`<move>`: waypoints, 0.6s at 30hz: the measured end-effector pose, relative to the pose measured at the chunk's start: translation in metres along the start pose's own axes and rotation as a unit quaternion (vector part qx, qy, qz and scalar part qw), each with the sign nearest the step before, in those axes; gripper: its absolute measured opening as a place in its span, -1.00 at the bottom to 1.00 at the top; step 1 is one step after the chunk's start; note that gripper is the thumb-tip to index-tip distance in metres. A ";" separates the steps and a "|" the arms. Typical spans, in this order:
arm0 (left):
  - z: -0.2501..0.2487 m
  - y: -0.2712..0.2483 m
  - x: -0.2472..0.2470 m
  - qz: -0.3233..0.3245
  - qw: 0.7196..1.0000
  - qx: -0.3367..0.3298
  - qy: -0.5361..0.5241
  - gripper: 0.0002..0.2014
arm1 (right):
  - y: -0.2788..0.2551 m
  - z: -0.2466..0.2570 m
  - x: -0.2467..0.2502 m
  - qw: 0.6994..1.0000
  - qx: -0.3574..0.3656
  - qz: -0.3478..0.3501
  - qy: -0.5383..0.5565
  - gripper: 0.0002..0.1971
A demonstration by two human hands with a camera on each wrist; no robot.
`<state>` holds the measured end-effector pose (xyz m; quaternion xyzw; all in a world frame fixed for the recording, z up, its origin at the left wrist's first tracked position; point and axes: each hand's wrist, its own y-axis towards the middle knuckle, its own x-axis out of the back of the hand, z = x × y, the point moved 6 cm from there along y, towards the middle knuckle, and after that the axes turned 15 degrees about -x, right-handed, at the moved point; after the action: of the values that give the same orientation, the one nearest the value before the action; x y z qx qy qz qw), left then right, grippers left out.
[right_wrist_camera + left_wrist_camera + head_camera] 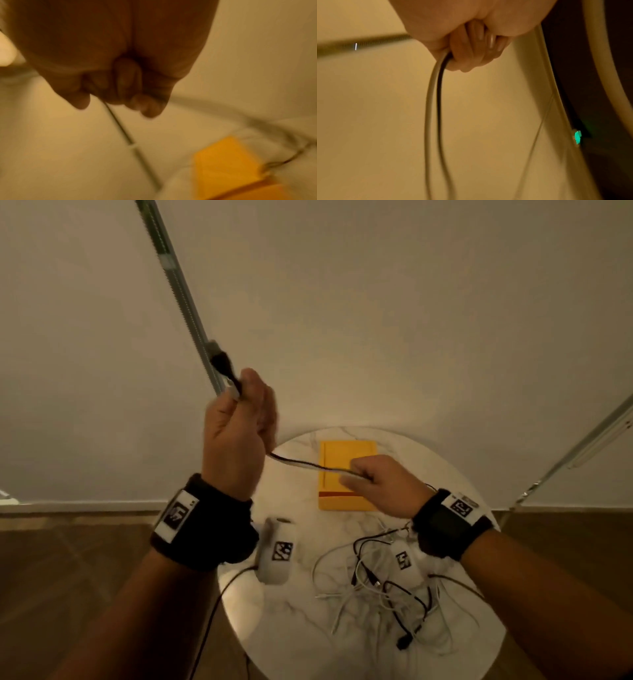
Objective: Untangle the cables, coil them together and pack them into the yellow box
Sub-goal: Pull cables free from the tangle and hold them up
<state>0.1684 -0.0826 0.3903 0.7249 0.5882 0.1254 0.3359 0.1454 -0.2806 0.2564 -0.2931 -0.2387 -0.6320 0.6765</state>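
1. Head view: left hand raised above the table edge, fingers curled round a black cable and a white cable held together; black plug end sticks up out of the fist. The cable pair runs from the left fist across to the right hand, which is closed around it just above the yellow box. Box is shut, lying flat on the far part of the round marble table. Loose tangle of black and white cables on the table near the right wrist, near side of the box. Two white tagged devices on the table: one by the left wrist, one in among the tangle. Black wristbands with marker tags on both wrists.
2. Left wrist view: fingers wrapped round a white cable and a black cable side by side; both hang down in a loop. Thinner pale strand to the right, blurred. Small green light at right edge, source unclear.
3. Right wrist view: heavy blur. Fingers curled in, a thin cable leaving the grip downward. Yellow box below right on the tabletop, a cable lying at its right corner.
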 end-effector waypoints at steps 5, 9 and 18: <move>-0.020 0.010 0.065 -0.035 0.956 -0.125 0.263 -0.53 | 0.008 -0.147 0.042 0.968 -0.175 -0.092 -0.151 -0.50; -0.024 0.004 0.090 -0.048 0.919 -0.148 0.363 -0.47 | -0.006 -0.215 0.074 0.938 -0.270 -0.142 -0.162 -0.51; -0.005 -0.014 0.069 0.007 0.923 -0.096 0.373 -0.44 | 0.034 -0.173 0.047 0.961 -0.207 -0.118 -0.143 -0.55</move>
<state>0.1744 -0.0148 0.3701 0.5938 0.6511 0.4452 0.1590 0.1756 -0.4339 0.1622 -0.4841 -0.2297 -0.6943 0.4804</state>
